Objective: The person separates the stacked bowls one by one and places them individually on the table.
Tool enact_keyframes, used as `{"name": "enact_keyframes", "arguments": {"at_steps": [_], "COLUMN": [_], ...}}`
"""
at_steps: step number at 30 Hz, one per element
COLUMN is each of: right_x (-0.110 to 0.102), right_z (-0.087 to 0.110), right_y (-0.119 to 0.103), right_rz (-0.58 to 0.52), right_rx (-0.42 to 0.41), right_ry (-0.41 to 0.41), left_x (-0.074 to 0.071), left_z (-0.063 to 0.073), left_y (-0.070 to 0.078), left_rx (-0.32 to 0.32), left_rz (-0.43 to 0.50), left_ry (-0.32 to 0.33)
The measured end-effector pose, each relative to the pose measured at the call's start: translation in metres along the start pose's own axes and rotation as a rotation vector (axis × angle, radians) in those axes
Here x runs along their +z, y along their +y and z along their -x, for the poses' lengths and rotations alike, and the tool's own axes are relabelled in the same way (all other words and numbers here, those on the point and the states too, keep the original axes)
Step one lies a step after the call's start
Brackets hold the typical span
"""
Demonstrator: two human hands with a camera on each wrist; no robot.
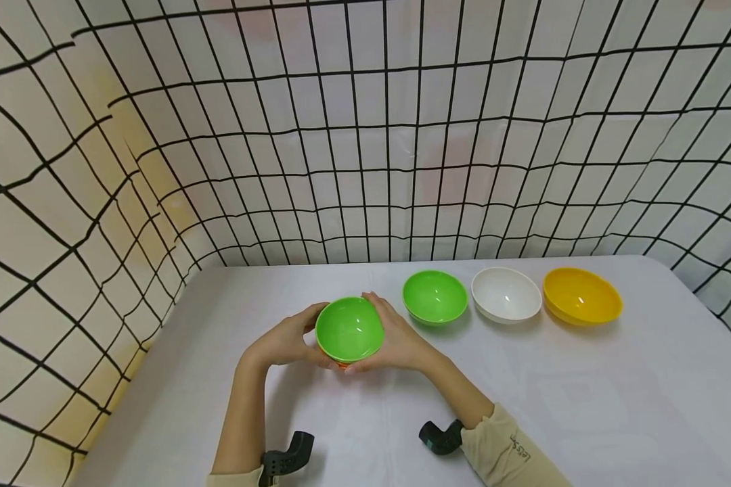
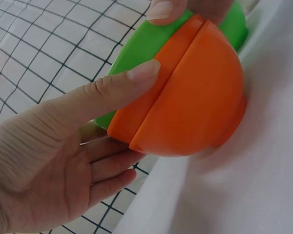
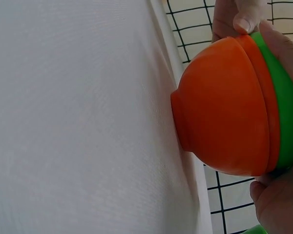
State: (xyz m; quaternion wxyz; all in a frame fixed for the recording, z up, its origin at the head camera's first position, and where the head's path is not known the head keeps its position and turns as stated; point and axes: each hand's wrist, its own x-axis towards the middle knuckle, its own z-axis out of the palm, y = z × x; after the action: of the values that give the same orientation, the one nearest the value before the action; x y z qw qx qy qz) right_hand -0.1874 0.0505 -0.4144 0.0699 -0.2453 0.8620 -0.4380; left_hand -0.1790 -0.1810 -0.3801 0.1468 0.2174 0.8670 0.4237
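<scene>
A green bowl point(image 1: 349, 330) sits on top of a stack between both hands, its open side up. Under it in the left wrist view come an orange rim band point(image 2: 178, 48) and the outer orange bowl point(image 2: 205, 97), apparently two orange bowls nested together. My left hand point(image 1: 286, 338) grips the stack from the left, thumb across the near side and fingers behind. From the right, my right hand point(image 1: 399, 338) holds the opposite side, fingers round the far rim. The orange foot is at or very close to the white cloth; whether it touches I cannot tell.
To the right along the back of the table point(image 1: 585, 406) stand another green bowl point(image 1: 434, 297), a white bowl point(image 1: 505, 295) and a yellow bowl point(image 1: 581, 296) in a row. A black wire grid point(image 1: 386, 135) rises behind and at the left.
</scene>
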Motion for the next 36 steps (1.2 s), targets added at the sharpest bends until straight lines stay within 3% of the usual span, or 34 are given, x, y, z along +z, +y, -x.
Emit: {"name": "enact_keyframes", "arguments": {"at_steps": [12,19,28,36], "right_x": [0.001,0.0,-0.001,0.001], "right_z": [0.0,-0.001,-0.001,-0.002], "right_y": [0.0,0.0,-0.001,0.001], "right_rz": [0.014,0.015,-0.007,-0.012], "right_rx": [-0.004,-0.007,-0.025,-0.039], "right_ry": [0.006,-0.004,0.006,0.009], "left_x": [0.001,-0.003,0.001,0.0], "left_z": [0.002,0.01,-0.001,-0.003], "left_y": [0.001,0.03,0.0,-0.005], "left_rx": [-0.014,-0.009,-0.018,-0.018], "left_rz": [0.027,0.053,0.039,0.044], "left_ry": [0.001,-0.013,-0.002,-0.012]}}
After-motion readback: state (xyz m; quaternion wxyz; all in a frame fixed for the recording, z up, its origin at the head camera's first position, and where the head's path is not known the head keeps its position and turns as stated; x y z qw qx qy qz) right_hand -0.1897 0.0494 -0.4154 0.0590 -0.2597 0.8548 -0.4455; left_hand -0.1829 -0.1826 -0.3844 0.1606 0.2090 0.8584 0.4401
